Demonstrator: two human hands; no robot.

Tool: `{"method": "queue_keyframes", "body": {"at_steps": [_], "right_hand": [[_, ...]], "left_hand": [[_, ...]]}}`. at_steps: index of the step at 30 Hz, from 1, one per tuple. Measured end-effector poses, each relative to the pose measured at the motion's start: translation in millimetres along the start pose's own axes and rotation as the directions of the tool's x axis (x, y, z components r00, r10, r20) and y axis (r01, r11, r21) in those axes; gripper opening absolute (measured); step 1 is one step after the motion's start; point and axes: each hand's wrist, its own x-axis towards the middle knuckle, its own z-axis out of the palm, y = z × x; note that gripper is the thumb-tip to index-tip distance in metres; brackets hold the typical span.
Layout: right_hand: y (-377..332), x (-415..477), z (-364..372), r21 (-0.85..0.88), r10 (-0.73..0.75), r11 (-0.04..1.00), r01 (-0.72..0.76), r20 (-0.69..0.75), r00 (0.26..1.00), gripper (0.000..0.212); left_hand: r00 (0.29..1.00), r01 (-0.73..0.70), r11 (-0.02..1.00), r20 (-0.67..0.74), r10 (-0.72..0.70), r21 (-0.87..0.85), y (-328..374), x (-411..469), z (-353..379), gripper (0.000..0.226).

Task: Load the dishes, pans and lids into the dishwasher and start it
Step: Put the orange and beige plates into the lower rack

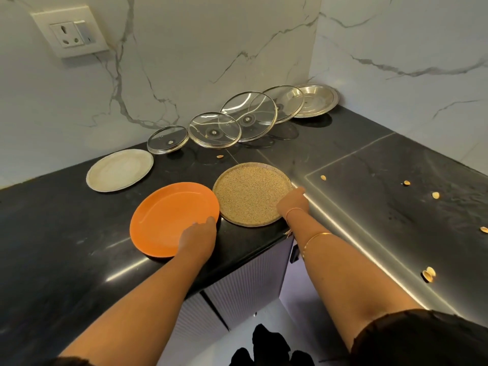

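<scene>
An orange plate (169,215) lies near the black counter's front edge. My left hand (198,237) grips its near right rim, thumb on top. Beside it to the right lies a speckled tan plate (250,192); my right hand (291,203) holds its right rim, fingers mostly hidden behind the hand. A white plate (118,170) lies further back on the left. Several glass lids (214,130) lean in an overlapping row against the marble wall, and a steel lid (315,100) ends the row in the corner.
The black counter (66,233) wraps round to the right, where several nut shells (429,273) are scattered. A wall socket (70,33) sits at the upper left. Ribbed grey cabinet fronts (248,286) stand below the counter's inner corner.
</scene>
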Motion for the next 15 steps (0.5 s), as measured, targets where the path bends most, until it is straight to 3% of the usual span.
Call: {"method": "queue_keyframes", "body": {"at_steps": [5,10,12,15], "right_hand": [[20.9,-18.0,-3.2,0.178,0.131,0.974,-0.140,0.060,0.990,0.051],[60.8,-68.0,9.8,0.268,0.154,0.953,-0.141,-0.028,0.988,0.033],[69.7,-84.5,18.9,0.516,0.238,0.830,-0.213,0.018,0.971,0.036],[76.3,-107.5,24.9,0.839,0.320,0.451,-0.304,0.166,0.933,0.042]], "left_hand": [[0.998,-0.037,0.999,-0.041,0.037,0.002,3.1,-21.5,-3.6,0.029],[0.988,-0.089,0.996,-0.123,0.092,0.028,-0.7,-48.4,-8.9,0.027],[0.982,-0.099,0.994,-0.169,0.090,-0.043,-4.9,-62.1,-13.1,0.028],[0.964,-0.149,0.986,-0.230,0.130,-0.069,-14.5,-81.0,-14.5,0.038]]}}
